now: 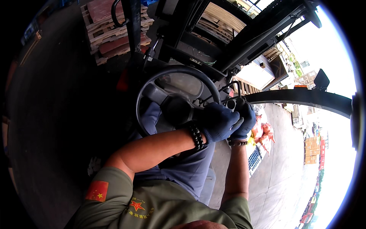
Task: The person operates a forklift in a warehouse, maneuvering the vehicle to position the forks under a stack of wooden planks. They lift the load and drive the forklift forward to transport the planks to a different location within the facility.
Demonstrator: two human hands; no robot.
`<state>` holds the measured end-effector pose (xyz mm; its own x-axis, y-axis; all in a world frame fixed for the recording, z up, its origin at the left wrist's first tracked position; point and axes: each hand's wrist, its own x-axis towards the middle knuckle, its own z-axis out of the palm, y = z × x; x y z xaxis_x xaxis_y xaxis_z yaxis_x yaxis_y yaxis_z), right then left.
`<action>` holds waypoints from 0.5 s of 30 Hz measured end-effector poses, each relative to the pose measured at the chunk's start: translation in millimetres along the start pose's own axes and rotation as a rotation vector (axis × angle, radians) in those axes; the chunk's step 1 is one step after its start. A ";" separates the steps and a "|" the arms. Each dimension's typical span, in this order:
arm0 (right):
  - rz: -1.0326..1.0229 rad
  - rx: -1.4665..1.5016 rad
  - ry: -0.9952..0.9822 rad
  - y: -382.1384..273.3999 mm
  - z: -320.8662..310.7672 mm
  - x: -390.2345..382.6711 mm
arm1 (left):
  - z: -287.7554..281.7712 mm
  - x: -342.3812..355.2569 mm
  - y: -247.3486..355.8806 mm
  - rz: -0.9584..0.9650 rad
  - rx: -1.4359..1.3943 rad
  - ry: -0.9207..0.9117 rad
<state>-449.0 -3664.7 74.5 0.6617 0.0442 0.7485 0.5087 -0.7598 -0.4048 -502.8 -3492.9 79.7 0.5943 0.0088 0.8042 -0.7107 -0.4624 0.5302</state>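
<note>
My left hand (220,123), in a dark blue knit glove, is closed at the right side of the black steering wheel (179,70). The rim runs in under its fingers. Close beside it, my right hand (246,119) in a matching glove curls around the top of a dark control lever (240,102). Its fingertips are partly hidden, and the two gloves nearly touch. Just ahead of the hands stands another round lever knob (230,104). Beaded bracelets circle both wrists.
Ahead rises the black forklift mast (244,38). Wooden pallets (114,32) are stacked at the far left, with boards (217,19) beyond the mast. Red and yellow sacks (263,129) lie on the concrete at right, near a curved black frame bar (305,97). Stacked cartons (312,149) stand farther off.
</note>
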 end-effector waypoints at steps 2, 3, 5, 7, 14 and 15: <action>-0.053 -0.033 -0.053 -20.8 -7.7 -2.6 | -0.7 0.3 -2.5 0.002 0.012 0.000; -0.046 -0.067 -0.056 -22.3 -9.3 -10.5 | -0.6 -0.3 -2.7 0.008 0.007 0.002; -0.034 -0.132 -0.063 -25.0 -10.7 -25.2 | -1.3 -1.5 -4.1 0.020 -0.004 0.006; -0.078 -0.149 -0.081 -32.2 -12.0 -31.0 | -2.3 2.6 -9.0 0.060 -0.008 0.016; -0.102 -0.207 -0.076 -34.9 -6.8 -34.8 | -20.0 22.0 -18.7 0.041 0.064 0.081; -0.112 -0.205 -0.070 -35.4 -5.9 -34.0 | -22.6 26.2 -22.3 0.064 0.042 0.114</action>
<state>-492.8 -3643.1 66.5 0.6479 0.1747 0.7414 0.4629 -0.8633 -0.2012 -479.9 -3462.3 95.1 0.4997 0.0779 0.8627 -0.7281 -0.5018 0.4670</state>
